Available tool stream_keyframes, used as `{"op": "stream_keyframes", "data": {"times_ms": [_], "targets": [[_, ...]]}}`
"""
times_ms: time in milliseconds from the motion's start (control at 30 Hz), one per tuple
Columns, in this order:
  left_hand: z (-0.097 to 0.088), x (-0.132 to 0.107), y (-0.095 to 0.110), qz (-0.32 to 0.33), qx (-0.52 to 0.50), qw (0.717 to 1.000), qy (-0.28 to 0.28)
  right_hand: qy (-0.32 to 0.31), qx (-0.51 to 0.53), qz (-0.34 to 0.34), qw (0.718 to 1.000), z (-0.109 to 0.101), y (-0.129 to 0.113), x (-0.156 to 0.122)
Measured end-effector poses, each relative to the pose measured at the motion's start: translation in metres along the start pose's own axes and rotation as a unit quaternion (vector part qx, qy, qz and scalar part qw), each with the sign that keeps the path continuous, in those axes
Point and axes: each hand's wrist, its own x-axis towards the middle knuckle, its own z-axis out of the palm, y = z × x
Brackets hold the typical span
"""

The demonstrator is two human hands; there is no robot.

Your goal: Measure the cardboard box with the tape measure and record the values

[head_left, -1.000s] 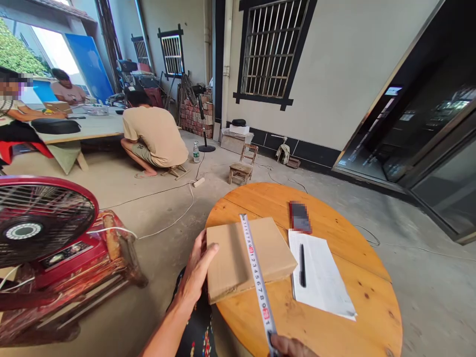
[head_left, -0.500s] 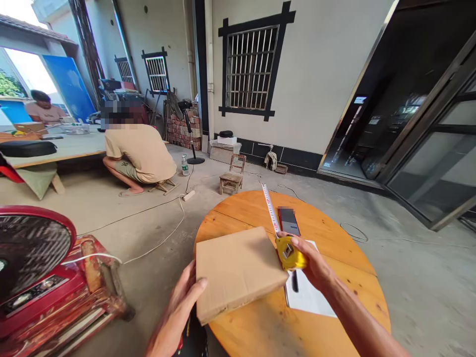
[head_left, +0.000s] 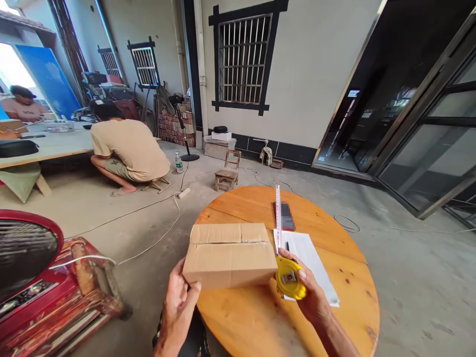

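A brown cardboard box (head_left: 230, 254) rests on the round wooden table (head_left: 334, 277), tipped so its long side faces me. My left hand (head_left: 180, 300) grips its near left corner. My right hand (head_left: 307, 292) is closed round a yellow tape measure (head_left: 288, 283) at the box's right end. The tape's blade (head_left: 277, 213) runs straight away from me along the box's right side. A white sheet of paper (head_left: 310, 260) with a black pen (head_left: 287, 246) lies right of the box, and a dark phone (head_left: 285, 216) lies beyond it.
A red fan (head_left: 26, 258) on a red stand is at the left. A person in a beige shirt (head_left: 128, 148) crouches on the concrete floor beyond, near a small wooden chair (head_left: 227, 171). Cables trail across the floor. Another person (head_left: 22, 103) sits at a long table far left.
The box has been turned from lying flat to standing on its edge. My right hand with the tape measure has come nearer me, and the blade now runs along the box's right side.
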Motion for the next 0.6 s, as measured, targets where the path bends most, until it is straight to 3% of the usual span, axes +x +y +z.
{"op": "stream_keyframes", "data": {"times_ms": [133,300,400,500,600], "targets": [[0.006,0.006,0.001,-0.004,-0.005,1.000,-0.001,-0.021,-0.039,0.000,0.999,-0.006,0.006,-0.002],[0.009,0.009,0.016,-0.009,0.029,1.000,-0.003,0.010,-0.163,-0.058,0.985,-0.006,-0.015,-0.008],[0.004,0.000,0.030,0.044,0.105,0.991,0.071,0.019,-0.332,-0.145,0.932,-0.004,-0.032,-0.027],[0.005,-0.015,0.050,0.104,0.148,0.973,0.145,-0.056,-0.479,-0.225,0.847,0.005,-0.043,-0.053],[0.012,-0.027,0.072,0.099,0.121,0.982,0.107,-0.156,-0.547,-0.256,0.782,0.025,-0.048,-0.070]]}}
